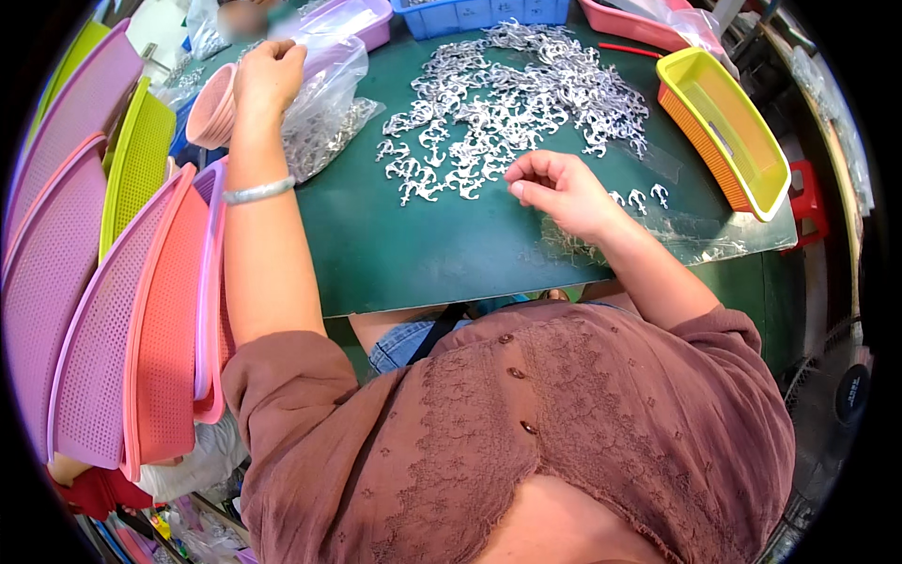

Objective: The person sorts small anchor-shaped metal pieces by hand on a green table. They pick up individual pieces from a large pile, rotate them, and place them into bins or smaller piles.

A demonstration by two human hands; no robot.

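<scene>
A large heap of small silver anchor-shaped metal pieces (517,103) lies on the dark green table (413,244). My right hand (559,188) hovers at the heap's near edge with fingers curled together; whether it pinches a piece I cannot tell. My left hand (268,75), a silver bangle on its wrist, reaches far left and is closed over a clear plastic bag (324,103) holding more metal pieces, next to a pink plastic cup (212,108). Three loose pieces (639,197) lie on a clear plastic sheet to the right of my right hand.
Pink, coral and lime perforated baskets (113,282) stand stacked on edge along the left. A yellow tray nested in an orange one (723,127) sits at the right. A blue crate (479,14) and pink trays line the far edge. A fan (832,404) stands lower right.
</scene>
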